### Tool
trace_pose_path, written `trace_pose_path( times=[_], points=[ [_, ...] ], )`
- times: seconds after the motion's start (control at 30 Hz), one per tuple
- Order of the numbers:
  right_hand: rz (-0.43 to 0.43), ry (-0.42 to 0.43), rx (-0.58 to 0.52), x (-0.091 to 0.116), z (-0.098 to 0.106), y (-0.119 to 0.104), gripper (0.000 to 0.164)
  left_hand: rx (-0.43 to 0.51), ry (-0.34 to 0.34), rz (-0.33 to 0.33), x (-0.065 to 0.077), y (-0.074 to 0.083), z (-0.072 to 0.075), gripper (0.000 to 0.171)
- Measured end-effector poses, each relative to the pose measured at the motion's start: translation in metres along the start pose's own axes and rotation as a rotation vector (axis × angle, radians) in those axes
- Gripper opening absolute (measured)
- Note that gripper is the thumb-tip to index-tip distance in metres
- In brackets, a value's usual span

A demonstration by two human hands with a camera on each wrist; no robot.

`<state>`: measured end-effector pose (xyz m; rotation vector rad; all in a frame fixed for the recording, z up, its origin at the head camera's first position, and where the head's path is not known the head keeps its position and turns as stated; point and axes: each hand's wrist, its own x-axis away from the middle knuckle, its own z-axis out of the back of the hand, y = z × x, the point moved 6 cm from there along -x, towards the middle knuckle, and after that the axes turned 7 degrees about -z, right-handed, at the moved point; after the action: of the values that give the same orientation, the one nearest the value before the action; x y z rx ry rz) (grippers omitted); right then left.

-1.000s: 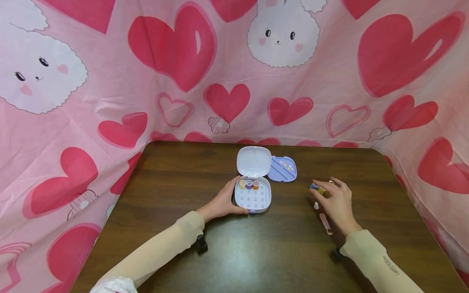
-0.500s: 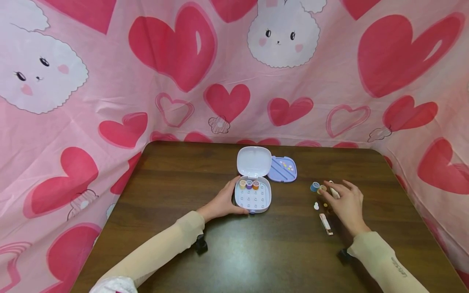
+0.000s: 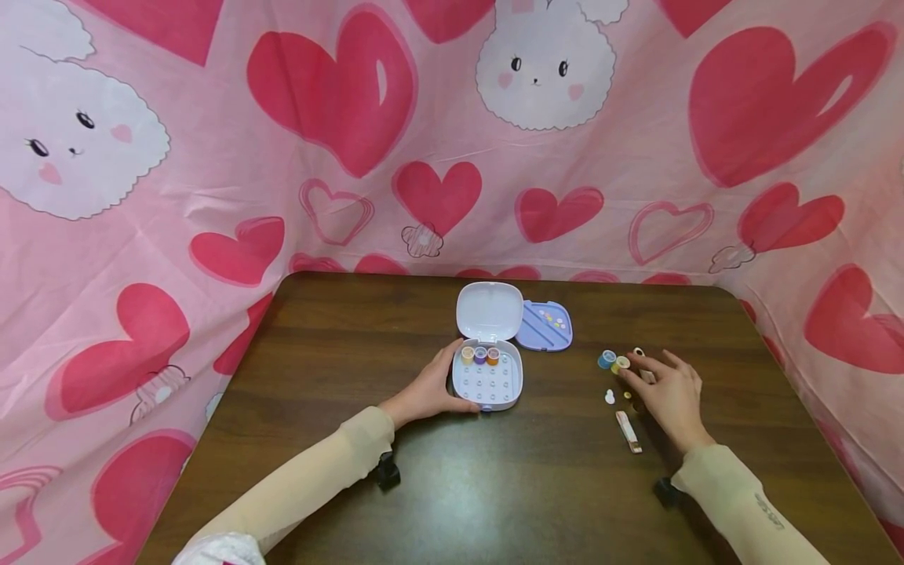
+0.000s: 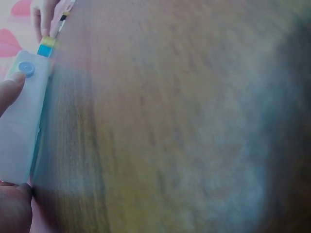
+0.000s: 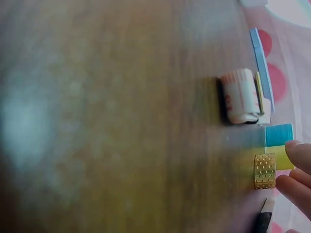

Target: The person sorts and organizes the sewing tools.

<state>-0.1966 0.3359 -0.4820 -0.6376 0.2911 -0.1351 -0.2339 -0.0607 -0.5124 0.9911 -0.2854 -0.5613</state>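
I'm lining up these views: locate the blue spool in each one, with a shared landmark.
Head: blue spool, right of centre.
Left wrist: blue spool, upper left.
Right wrist: blue spool, near the right edge, just below mid-height.
Landmark: yellow spool, beside it in every view.

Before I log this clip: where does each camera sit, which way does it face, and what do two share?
Head: on the head, facing forward and down at the table; both sleeves, left hand and right hand show.
Left wrist: on that wrist, facing across the table, with the white case at left; parts of both hands show.
Right wrist: on that wrist, facing across the table, with the tape measure; right-hand fingers show.
Both wrist views share the blue spool and yellow spool.
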Motion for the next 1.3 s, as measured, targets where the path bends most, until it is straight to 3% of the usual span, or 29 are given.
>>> trace_pose_path(
  times=[0.67,1.3],
  points=[
    [-0.075,-0.049,0.015,-0.0055,-0.0062,0.0031,0.039,0.002,0.002,-0.006,-0.0004,0.0011,-0.0004,0.124],
    [-0.026,-0.024,-0.015,-0.0029,0.0026,-0.0056,0.034,0.001,0.027,-0.026,-0.0004,0.0014,0.0003,0.124]
  ],
)
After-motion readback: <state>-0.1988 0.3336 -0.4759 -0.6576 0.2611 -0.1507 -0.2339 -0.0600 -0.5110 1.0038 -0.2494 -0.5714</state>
